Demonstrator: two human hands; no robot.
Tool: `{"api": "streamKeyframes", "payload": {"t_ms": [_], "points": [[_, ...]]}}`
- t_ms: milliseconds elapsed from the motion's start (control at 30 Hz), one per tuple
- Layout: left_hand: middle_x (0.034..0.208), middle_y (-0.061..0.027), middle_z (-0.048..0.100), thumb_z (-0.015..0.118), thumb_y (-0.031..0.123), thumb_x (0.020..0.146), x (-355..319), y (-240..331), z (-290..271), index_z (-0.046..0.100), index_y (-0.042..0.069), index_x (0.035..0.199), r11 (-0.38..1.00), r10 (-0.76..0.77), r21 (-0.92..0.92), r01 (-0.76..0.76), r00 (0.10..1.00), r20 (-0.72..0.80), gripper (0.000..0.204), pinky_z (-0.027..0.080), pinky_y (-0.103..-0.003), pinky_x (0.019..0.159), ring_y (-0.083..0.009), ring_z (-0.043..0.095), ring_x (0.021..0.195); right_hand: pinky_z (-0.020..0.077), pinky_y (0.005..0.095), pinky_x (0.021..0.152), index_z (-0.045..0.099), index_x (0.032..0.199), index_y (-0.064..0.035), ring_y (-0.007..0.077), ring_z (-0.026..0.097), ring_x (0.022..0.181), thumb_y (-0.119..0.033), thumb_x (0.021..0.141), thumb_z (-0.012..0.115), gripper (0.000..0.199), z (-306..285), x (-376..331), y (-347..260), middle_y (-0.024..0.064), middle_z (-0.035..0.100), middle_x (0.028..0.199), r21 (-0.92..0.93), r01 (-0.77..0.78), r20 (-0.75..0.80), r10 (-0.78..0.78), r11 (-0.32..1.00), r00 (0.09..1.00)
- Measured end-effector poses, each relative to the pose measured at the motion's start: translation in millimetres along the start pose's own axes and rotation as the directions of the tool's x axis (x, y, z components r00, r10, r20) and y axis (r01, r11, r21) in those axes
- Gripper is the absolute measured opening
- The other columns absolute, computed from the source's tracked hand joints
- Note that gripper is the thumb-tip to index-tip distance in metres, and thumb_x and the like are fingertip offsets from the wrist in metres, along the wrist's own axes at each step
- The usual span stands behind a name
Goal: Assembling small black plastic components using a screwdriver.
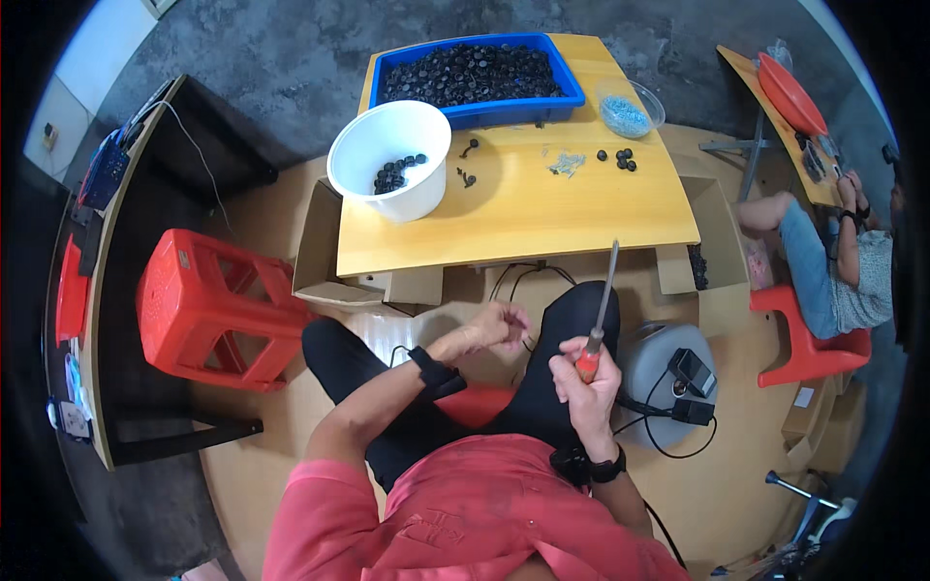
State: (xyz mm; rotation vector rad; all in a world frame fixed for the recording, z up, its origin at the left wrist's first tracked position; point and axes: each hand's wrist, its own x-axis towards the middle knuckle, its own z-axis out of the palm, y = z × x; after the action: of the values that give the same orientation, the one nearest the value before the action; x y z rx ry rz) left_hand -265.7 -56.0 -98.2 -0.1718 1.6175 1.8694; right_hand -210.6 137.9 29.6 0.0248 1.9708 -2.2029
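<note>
My right hand (591, 392) is wrapped round the red handle of a screwdriver (604, 298), held over my right thigh. Its long metal shaft points up and away, with the tip just in front of the table's near edge. Over my lap, my left hand (496, 327) has its fingers curled in; whatever they may pinch is too small or hidden to make out. Beyond it, on the yellow table (542, 218), stands a white bucket (426, 189) with several small black round parts inside. More black round parts (625, 163) lie loose at the table's right.
A blue tray (513, 114) full of black parts sits at the back of the table. Nearby are a clear bowl (625, 118) of light-blue pieces and a small pile of thin pieces (567, 165). Red stools (213, 315) stand left; another person (857, 281) sits far right.
</note>
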Motion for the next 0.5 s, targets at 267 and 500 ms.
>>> {"api": "streamKeyframes", "payload": {"t_ms": [267, 500], "points": [[0.097, -0.0142, 0.064, 0.062, -0.004, 0.080, -91.1, 101.6, 42.4, 0.063, 0.001, 0.098, 0.676, 0.415, -0.568, -0.470, 0.879, -0.234, 0.019, 0.053, -0.033, 0.077, -0.0209, 0.064, 0.086, 0.0347, 0.0182, 0.046, 0.053, 0.116, -0.0008, 0.0030, 0.043, 0.051, -0.012, 0.086, 0.057, 0.032, 3.6, -19.7, -17.4, -0.0002, 0.051, 0.065, 0.025, 0.018, 0.063, -0.020, 1.000, 0.998], [0.103, -0.0150, 0.062, 0.063, -0.003, 0.079, -101.3, 96.1, 50.6, 0.060, 0.003, 0.103, 0.507, 0.476, -0.674, -0.537, 0.826, -0.301, 0.025, 0.053, -0.035, 0.079, -0.0228, 0.063, 0.091, 0.0486, 0.0294, 0.072, 0.055, 0.113, 0.0018, 0.0193, 0.062, 0.079, -0.006, 0.079, 0.063, 0.036, 0.0, -51.5, -16.4, 0.0136, 0.064, 0.092, -0.387, 0.146, 0.027, -0.148, 0.910, 0.989]]}}
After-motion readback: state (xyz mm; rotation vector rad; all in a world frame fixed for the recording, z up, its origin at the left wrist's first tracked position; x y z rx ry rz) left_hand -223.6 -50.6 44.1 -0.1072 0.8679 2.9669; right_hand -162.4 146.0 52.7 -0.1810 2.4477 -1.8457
